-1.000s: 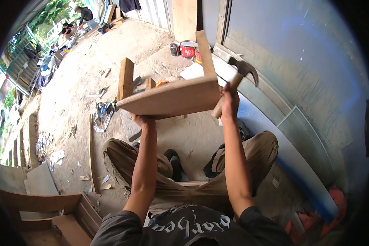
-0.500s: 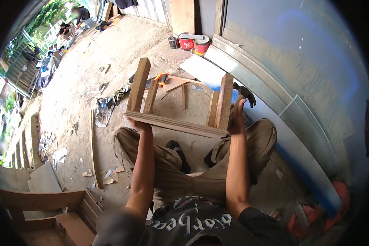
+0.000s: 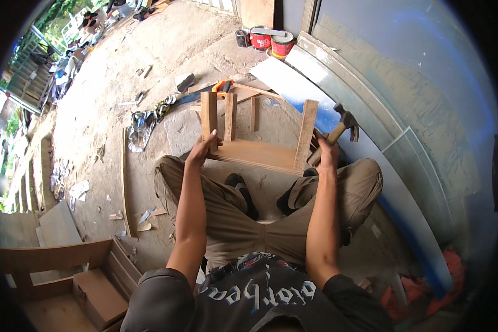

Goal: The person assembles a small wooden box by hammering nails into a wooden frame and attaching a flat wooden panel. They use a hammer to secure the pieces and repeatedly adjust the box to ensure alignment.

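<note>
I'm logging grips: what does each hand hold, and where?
Left hand grips the wooden stool at a leg's base; right hand holds the hammer by its handle.

— Which colour does the small wooden stool (image 3: 257, 138) have?
— It is light brown, with a warmer orange-brown on the seat board. The claw hammer (image 3: 337, 131) has a pale wood handle and a dark grey head.
— And the clothes?
— The trousers (image 3: 243, 221) are khaki. The T-shirt (image 3: 260, 299) is dark grey with white letters.
— What about the ground?
— The concrete floor (image 3: 149, 66) is sandy grey. The hand saw (image 3: 205, 91) has an orange and black handle. The two paint cans (image 3: 271, 40) are red with white; a third can (image 3: 242, 37) is dark. The long panel (image 3: 404, 221) is pale blue-grey with a bright blue edge. The cloth (image 3: 426, 288) in the corner is orange-red.
</note>
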A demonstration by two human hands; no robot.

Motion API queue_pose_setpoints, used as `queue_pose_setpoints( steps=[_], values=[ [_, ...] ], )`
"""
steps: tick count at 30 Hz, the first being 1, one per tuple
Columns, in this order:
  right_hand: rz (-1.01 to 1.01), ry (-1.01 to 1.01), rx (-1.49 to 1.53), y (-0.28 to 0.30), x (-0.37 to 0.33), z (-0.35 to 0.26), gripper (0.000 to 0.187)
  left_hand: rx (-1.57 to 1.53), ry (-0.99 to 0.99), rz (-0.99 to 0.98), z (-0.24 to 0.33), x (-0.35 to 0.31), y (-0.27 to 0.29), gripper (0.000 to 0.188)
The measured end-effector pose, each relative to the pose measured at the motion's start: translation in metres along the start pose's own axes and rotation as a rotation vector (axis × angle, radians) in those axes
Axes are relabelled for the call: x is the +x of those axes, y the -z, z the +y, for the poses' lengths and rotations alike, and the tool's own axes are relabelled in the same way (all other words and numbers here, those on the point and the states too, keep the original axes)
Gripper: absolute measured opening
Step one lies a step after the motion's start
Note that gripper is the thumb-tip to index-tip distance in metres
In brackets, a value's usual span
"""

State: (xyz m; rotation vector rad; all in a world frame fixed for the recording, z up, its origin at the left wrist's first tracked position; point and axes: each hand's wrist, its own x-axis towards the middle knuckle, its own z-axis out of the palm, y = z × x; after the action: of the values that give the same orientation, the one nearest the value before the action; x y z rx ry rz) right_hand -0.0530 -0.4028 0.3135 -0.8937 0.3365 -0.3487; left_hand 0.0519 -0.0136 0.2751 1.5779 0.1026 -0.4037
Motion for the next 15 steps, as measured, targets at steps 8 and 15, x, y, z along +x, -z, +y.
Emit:
queue_pose_setpoints(
  steps=[8, 15],
  values=[
    [0.257, -0.076, -0.109, 0.055, 0.02, 0.039, 0.042, 0.105, -0.227, 0.162, -0.01, -0.003, -0.046, 0.052],
    [0.289, -0.096, 0.246, 0.07, 0.035, 0.051, 0.052, -0.029, -0.688, -0.043, -0.001, -0.004, -0.052, 0.082]
  ],
)
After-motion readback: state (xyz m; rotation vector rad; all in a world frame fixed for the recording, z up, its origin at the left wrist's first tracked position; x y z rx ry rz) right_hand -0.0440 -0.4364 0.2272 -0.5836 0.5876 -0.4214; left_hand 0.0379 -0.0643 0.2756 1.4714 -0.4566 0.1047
